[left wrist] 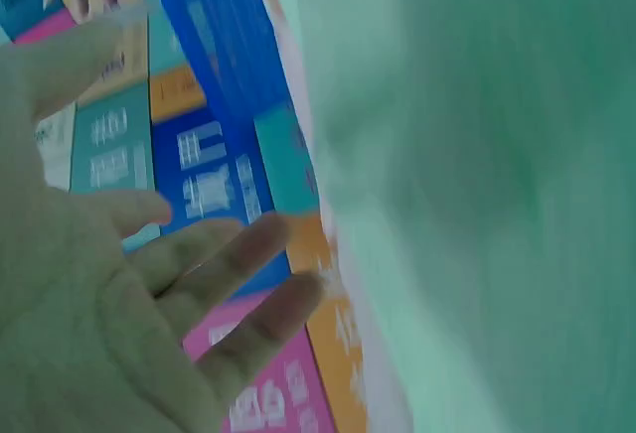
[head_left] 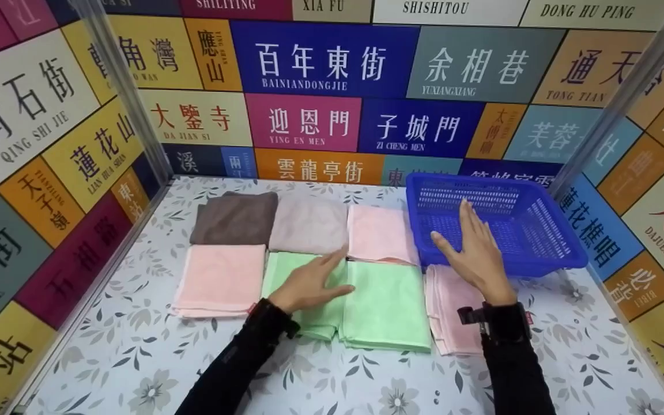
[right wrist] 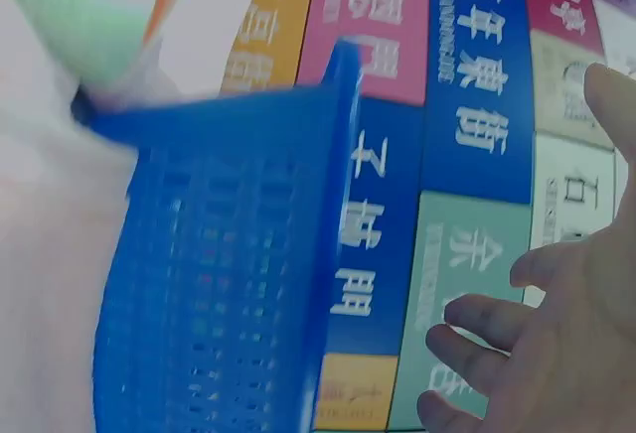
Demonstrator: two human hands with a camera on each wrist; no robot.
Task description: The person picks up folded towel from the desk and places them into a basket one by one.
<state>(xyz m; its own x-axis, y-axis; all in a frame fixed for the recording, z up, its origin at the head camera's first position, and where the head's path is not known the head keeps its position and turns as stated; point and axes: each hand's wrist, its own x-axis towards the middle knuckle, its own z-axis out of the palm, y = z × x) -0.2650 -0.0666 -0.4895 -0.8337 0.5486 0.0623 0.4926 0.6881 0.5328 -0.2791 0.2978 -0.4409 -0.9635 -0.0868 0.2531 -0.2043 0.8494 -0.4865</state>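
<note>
Head view: left hand (head_left: pixel 307 284) lay flat, fingers straight, on green towel (head_left: pixel 304 288) at frame centre; right hand (head_left: pixel 472 254), fingers spread, hovered at blue basket (head_left: pixel 539 230), centre right. Left wrist view: blurred; green cloth filled right. Right wrist view: basket at left, open fingers at lower right, holding nothing

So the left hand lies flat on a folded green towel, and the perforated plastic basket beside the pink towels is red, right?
Not quite: the perforated plastic basket is blue, not red, as the head view shows. The rest holds: the left hand lies flat on a folded green towel, and the basket sits beside the pink towels.
</note>
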